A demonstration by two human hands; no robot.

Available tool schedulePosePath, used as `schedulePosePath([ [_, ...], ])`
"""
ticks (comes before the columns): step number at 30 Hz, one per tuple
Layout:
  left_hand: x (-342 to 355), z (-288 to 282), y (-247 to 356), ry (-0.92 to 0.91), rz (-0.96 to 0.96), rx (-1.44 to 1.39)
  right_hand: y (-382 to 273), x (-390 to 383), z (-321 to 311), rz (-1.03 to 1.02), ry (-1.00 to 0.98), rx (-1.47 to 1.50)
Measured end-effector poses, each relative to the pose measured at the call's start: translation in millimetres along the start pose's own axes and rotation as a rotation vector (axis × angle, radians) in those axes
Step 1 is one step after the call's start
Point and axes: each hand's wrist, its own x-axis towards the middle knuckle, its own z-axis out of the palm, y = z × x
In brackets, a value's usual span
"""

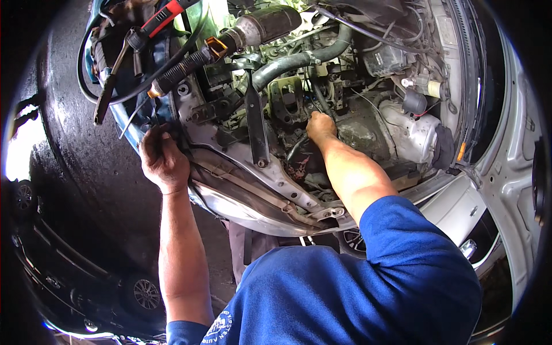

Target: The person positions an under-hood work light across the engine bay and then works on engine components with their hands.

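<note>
My right hand (322, 127) reaches into the engine bay, its fingers curled closed beside a dark corrugated hose (319, 95). What they grip is hidden under the hand. My left hand (165, 159) is at the front edge of the car, its fingers bunched against a dark blue cover (129, 123). I cannot make out what lies between those fingertips. A thick black radiator hose (305, 60) curves across the bay beyond my right hand. Between my hands, a black metal bracket (256, 123) meets the bare metal front crossmember (282, 184).
A corded work lamp (230, 43) lies across the bay, its black cable (86, 86) looping left. A red-and-black ratchet (164, 20) and a steel hand tool (109, 92) rest on the cover. The silver door (454, 215) is at right; a dark car (86, 270) stands behind on the left.
</note>
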Motion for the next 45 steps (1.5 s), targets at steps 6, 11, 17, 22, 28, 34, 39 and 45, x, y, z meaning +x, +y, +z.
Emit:
schedulePosePath([
  [6,-0.6,2.6,5.1,0.013,-0.017,-0.023,-0.6,-4.6,-2.4,-0.021,0.065,0.043],
  [11,1.2,3.8,2.7,0.015,-0.013,-0.044,2.6,1.4,4.2,-0.086,0.038,-0.064],
  [17,-0.2,0.1,-1.0,0.012,0.003,0.021,0.6,0.9,-4.9,-0.072,0.008,-0.028],
  [22,0.0,3.0,-2.3,0.031,0.005,-0.055,1.4,-2.0,-2.5,-0.074,0.025,-0.01],
  [28,1.1,0.2,-2.7,0.012,0.015,-0.018,1.3,-1.4,-2.5,-0.106,0.062,-0.011],
  [34,1.6,-0.2,-3.1,0.009,0.01,0.044,5.6,3.0,1.6,-0.12,0.016,-0.047],
  [39,-1.9,2.7,2.5,0.013,0.012,-0.066,7.2,0.6,1.6,-0.147,0.059,-0.026],
  [45,0.7,0.8,-1.0,-0.014,0.057,0.01,4.0,2.1,-0.1,-0.16,0.012,-0.072],
])
